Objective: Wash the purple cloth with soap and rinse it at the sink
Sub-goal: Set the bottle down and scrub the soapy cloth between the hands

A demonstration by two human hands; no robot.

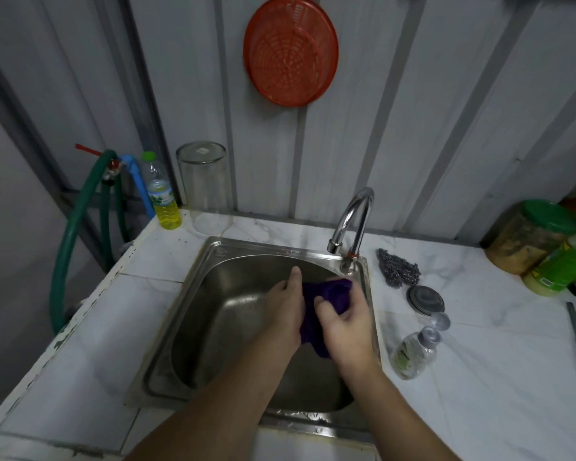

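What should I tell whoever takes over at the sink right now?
Left hand and right hand: both closed on the purple cloth, bunched between them over the sink.
Tap: no water visible running.
Soap bottle: lying on the counter right of the sink.
Done: cloth is in hand at the sink; no suds visible.
Left: soap, scrub, rinse.

Orange strainer (290, 49) hung on wall; upturned glass jar (206, 186) next to yellow-liquid bottle (161, 193); steel scourer (398, 268) and round lid (426, 300) on counter R of basin.
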